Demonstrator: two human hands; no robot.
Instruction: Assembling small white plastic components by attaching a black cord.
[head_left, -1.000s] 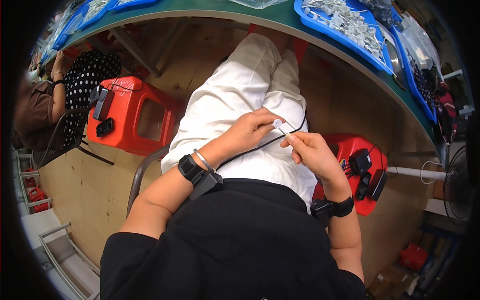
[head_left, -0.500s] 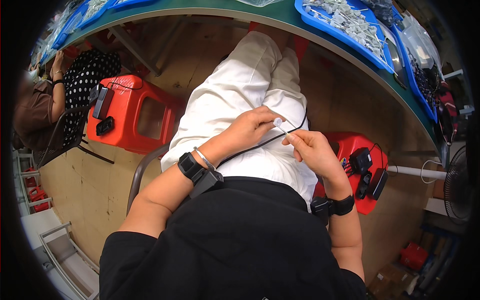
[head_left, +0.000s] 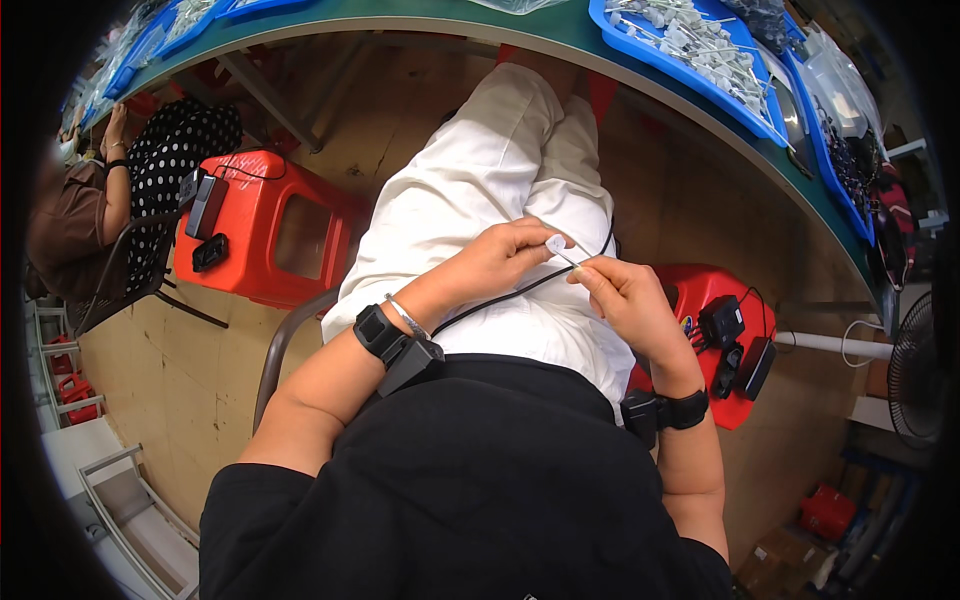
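Above my lap, both hands work on a thin rod with a white round head. My left hand is closed, its fingertips and thumb pinching at the white head. The rod's shaft slants down toward my right hand, whose thumb and forefinger pinch it near its other end. How much of the shaft lies inside the right fingers is hidden. At the upper right, a blue tray on the green table holds many similar rods with pale heads.
Red stools with small black devices stand at both sides. A second blue tray with dark parts sits at the table's right end. A fan is far right. Another person sits at left. A black cable crosses my lap.
Both hands keep their pinch in nearly the same place. The rod's white head has turned slightly, and my right fingers have shifted a little.
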